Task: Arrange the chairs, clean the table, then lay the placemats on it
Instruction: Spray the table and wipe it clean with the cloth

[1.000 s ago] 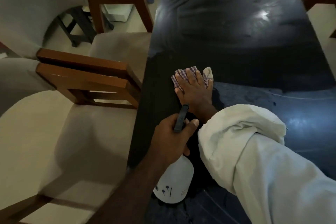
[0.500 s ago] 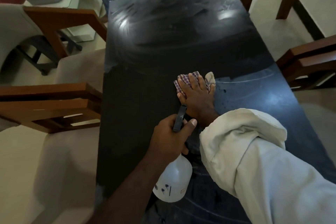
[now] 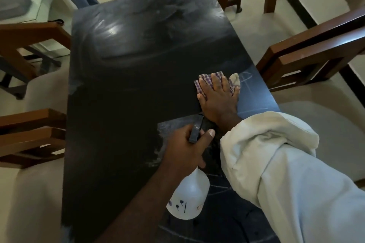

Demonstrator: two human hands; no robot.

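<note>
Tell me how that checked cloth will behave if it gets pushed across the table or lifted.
The checked cloth looks thin and floppy: it lies bunched under the flat right hand, so it would likely sag if lifted. On the glossy, streaked table it should slide easily when pushed, though its loose corner may fold over.

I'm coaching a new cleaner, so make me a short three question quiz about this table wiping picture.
1. True or false: the right hand presses the checked cloth flat on the table.
2. The left hand grips: A a placemat, B a spray bottle, C a chair.
3. Fill in: the cloth lies nearer the table's ___ edge.
Key: 1 true; 2 B; 3 right.
</note>
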